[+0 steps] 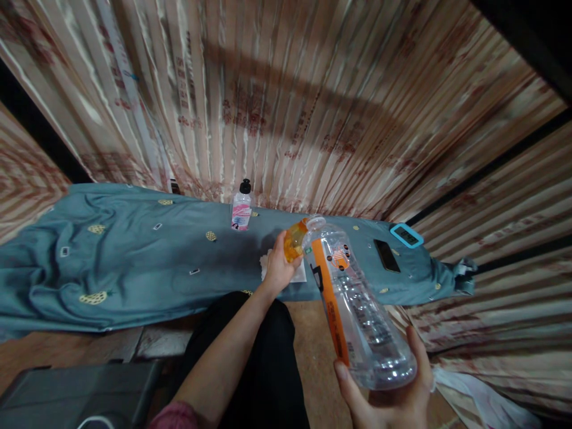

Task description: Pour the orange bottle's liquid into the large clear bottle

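Your left hand [277, 268] pinches the orange cap [294, 240]; your right hand [393, 393] clamps the bottle [357, 304] base. Hold the bottle steady and turn only the cap.

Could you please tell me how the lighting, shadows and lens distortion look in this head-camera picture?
Head view: strong wide-angle bending curves the striped beige curtain and the blue-green patterned cloth; a dark band of shadow crosses the curtain; the corners fall to black; soft highlights glint on the large clear plastic bottle with an orange label, held near its base by the right hand, while the left hand grips its orange cap.
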Motion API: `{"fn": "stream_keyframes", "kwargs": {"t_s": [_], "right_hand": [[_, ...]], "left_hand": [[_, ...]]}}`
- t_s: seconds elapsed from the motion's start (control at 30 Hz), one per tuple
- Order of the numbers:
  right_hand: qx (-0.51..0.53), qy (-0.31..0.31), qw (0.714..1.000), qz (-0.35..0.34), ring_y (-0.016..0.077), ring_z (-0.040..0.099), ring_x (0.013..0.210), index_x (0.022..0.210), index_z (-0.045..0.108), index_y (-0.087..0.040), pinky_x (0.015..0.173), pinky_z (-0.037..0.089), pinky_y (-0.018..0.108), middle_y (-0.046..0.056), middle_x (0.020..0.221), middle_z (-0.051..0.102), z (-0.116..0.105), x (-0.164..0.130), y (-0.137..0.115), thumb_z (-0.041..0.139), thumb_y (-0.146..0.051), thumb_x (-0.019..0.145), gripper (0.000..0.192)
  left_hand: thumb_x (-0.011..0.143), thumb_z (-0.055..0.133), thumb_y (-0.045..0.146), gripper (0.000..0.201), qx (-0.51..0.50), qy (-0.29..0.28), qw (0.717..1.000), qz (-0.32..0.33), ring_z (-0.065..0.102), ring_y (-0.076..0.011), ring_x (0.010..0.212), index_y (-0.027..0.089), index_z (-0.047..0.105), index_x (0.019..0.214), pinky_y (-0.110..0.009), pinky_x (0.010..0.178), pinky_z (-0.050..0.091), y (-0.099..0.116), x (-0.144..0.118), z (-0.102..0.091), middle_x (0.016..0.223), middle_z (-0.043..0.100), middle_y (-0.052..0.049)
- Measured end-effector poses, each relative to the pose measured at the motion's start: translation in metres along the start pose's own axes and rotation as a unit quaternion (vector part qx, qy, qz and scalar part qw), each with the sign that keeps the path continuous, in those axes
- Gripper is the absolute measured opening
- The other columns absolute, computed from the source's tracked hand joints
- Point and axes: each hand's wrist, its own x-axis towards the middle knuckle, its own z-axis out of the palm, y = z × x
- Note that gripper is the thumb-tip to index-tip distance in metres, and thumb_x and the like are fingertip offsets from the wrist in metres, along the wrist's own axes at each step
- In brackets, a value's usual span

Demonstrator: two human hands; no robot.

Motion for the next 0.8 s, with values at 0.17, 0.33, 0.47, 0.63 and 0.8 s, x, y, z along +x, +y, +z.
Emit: {"fn": "stream_keyframes", "kwargs": {"t_s": [0.17,0.33,0.47,0.63,0.8], "right_hand": [[-0.001,0.000,1.000,-0.002,0.0455,0.046,0.139,0.154,0.033,-0.014,0.107,0.039,0.073,0.024,0.153,0.043,-0.001,0.000,0.004,0.088,-0.055,0.060,0.116],[0.000,-0.007,1.000,0.018,0.0438,0.048,0.137,0.155,0.031,-0.016,0.104,0.045,0.069,0.024,0.151,0.045,-0.002,0.000,0.003,0.087,-0.056,0.061,0.116],[0.009,-0.003,1.000,0.013,0.0445,0.042,0.142,0.155,0.032,-0.014,0.109,0.038,0.071,0.025,0.155,0.039,0.000,0.000,-0.003,0.087,-0.056,0.061,0.116],[0.012,0.004,0.999,0.034,0.0476,0.044,0.139,0.154,0.033,-0.013,0.104,0.040,0.075,0.026,0.153,0.041,0.001,0.000,-0.006,0.088,-0.055,0.059,0.117],[0.012,0.012,1.000,0.017,0.0479,0.045,0.138,0.153,0.035,-0.013,0.106,0.037,0.077,0.025,0.153,0.043,0.001,0.001,-0.002,0.089,-0.054,0.058,0.117]], "left_hand": [[0.073,0.075,0.017,0.073,-0.009,0.002,1.000,-0.012,0.066,-0.0262,0.119,0.026,0.046,0.139,-0.046,0.106,0.051,-0.001,0.000,0.001,0.133,0.067,-0.008],[0.072,0.074,0.015,0.074,-0.010,0.002,1.000,-0.013,0.065,-0.0280,0.121,0.024,0.046,0.140,-0.048,0.107,0.051,-0.002,0.000,0.001,0.133,0.067,-0.010],[0.073,0.074,0.016,0.073,-0.013,0.004,1.000,-0.009,0.065,-0.0285,0.122,0.024,0.046,0.139,-0.049,0.107,0.050,-0.004,0.001,0.001,0.133,0.067,-0.010],[0.073,0.075,0.018,0.073,-0.011,0.001,1.000,-0.012,0.065,-0.0285,0.123,0.023,0.045,0.139,-0.047,0.107,0.051,-0.004,0.001,0.001,0.135,0.066,-0.011],[0.073,0.075,0.018,0.073,-0.015,0.002,1.000,-0.010,0.066,-0.0279,0.120,0.025,0.045,0.139,-0.047,0.106,0.051,-0.004,0.000,0.000,0.133,0.067,-0.009]]}}
